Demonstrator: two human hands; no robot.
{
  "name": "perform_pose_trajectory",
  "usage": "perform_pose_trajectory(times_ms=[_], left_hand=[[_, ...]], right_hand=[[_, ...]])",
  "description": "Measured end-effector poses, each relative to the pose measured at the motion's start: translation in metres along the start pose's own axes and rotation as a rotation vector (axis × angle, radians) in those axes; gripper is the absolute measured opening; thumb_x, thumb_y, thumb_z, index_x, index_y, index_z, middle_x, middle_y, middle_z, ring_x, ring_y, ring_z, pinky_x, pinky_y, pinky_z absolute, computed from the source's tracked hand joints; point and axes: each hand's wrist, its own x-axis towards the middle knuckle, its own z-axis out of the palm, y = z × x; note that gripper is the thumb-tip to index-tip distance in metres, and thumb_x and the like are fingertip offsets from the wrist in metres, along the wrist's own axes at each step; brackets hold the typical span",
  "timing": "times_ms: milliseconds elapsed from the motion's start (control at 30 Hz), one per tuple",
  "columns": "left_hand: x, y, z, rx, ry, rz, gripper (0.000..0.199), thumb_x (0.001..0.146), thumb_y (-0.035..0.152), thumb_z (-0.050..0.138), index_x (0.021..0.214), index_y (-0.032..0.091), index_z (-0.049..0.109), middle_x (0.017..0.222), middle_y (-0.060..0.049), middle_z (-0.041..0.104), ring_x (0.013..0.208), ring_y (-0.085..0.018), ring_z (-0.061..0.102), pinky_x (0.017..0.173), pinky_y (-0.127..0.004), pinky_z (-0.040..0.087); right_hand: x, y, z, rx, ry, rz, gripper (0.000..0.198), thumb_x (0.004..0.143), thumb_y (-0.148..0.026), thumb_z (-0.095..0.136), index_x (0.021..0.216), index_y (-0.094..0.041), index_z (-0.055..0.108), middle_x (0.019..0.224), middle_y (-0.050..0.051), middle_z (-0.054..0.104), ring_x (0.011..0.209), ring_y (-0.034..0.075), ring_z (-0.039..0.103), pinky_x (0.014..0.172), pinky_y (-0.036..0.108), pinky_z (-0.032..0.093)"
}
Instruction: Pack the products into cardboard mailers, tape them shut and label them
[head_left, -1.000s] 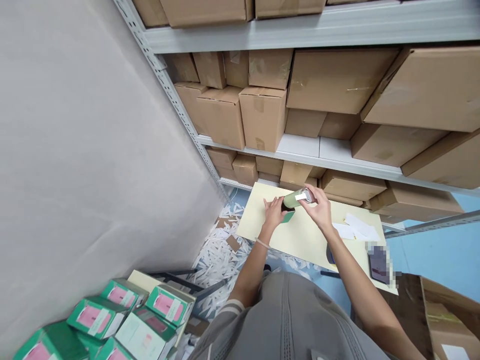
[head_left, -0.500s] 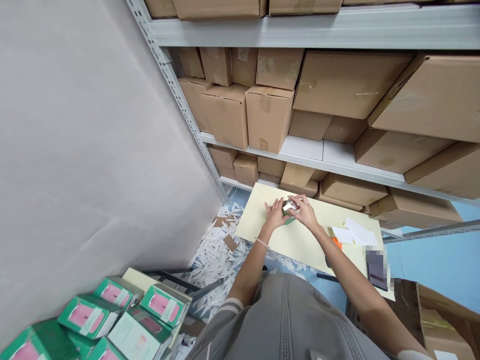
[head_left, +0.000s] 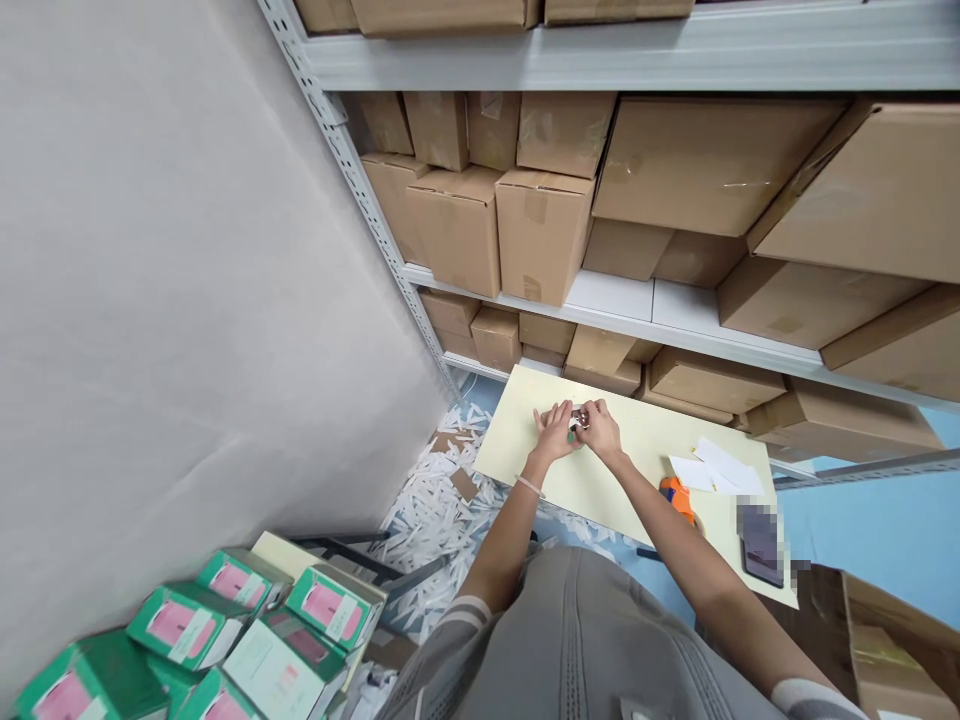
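Observation:
A small box (head_left: 578, 420) with a bit of green and a brown-and-white top sits between my hands over the pale yellow table (head_left: 502, 430). Most of it is covered by fingers, so its full shape does not show. My left hand (head_left: 553, 436) grips its left side, thumb held out apart on the far left. On the right side, the bent fingers of my right hand (head_left: 601, 430) pinch the top of the box.
Farther right on the table lie an orange tape dispenser (head_left: 677, 498), white papers (head_left: 724, 468) and a phone (head_left: 762, 545). Green boxes (head_left: 176, 625) are stacked lower left. White paper strips (head_left: 427, 530) litter the floor. Shelves of cardboard boxes (head_left: 544, 230) stand ahead, with an open carton (head_left: 862, 620) lower right.
My right hand has moved slightly left and its fingers have curled closer around the box top. Less green of the box shows. More of the orange tape dispenser is visible beside my right forearm.

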Motion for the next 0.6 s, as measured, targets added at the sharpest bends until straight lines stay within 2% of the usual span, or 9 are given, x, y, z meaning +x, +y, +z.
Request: perform_pose_trajectory(times_ms=[67,200,367,500,600], left_hand=[[0.001,0.000,0.002,0.022,-0.006,-0.009,0.094,0.083,0.040,0.060,0.158,0.028,0.005,0.166,-0.007,0.015,0.153,-0.030,0.008,0.116,-0.066,-0.011],[0.001,0.000,0.004,0.036,-0.002,-0.020,0.093,0.083,0.038,0.060,0.158,0.026,0.007,0.166,-0.007,0.014,0.153,-0.029,0.009,0.116,-0.066,-0.011],[0.001,-0.002,0.002,0.031,0.002,-0.006,0.091,0.084,0.042,0.062,0.158,0.028,0.010,0.165,-0.007,0.016,0.153,-0.030,0.012,0.116,-0.067,-0.009],[0.000,-0.007,-0.001,0.030,0.019,0.022,0.073,0.092,0.046,0.052,0.156,0.031,0.020,0.164,-0.005,0.022,0.152,-0.028,0.017,0.117,-0.067,-0.008],[-0.001,-0.011,-0.004,0.069,0.001,0.082,0.071,0.091,0.052,0.052,0.154,0.032,0.025,0.164,-0.006,0.023,0.152,-0.029,0.018,0.116,-0.067,-0.008]], right_hand=[[0.002,0.003,0.002,-0.006,-0.004,0.010,0.022,0.082,-0.011,0.053,0.100,-0.019,0.064,0.106,0.007,0.059,0.084,0.018,0.058,0.063,0.028,0.039],[0.008,0.010,0.004,0.020,-0.021,-0.029,0.021,0.082,-0.008,0.053,0.092,-0.019,0.069,0.101,0.008,0.062,0.099,0.022,0.058,0.074,0.029,0.044],[0.005,0.024,0.009,0.152,-0.003,-0.094,0.033,0.081,-0.007,0.050,0.103,-0.022,0.071,0.110,0.008,0.063,0.102,0.022,0.059,0.080,0.031,0.049],[0.001,0.044,0.017,0.343,0.039,-0.151,0.035,0.088,-0.021,0.047,0.116,-0.025,0.068,0.131,0.007,0.057,0.113,0.024,0.058,0.094,0.038,0.049],[0.002,0.056,0.025,0.504,0.020,-0.117,0.037,0.093,-0.038,0.042,0.116,-0.025,0.068,0.133,0.008,0.058,0.122,0.025,0.055,0.104,0.043,0.044]])
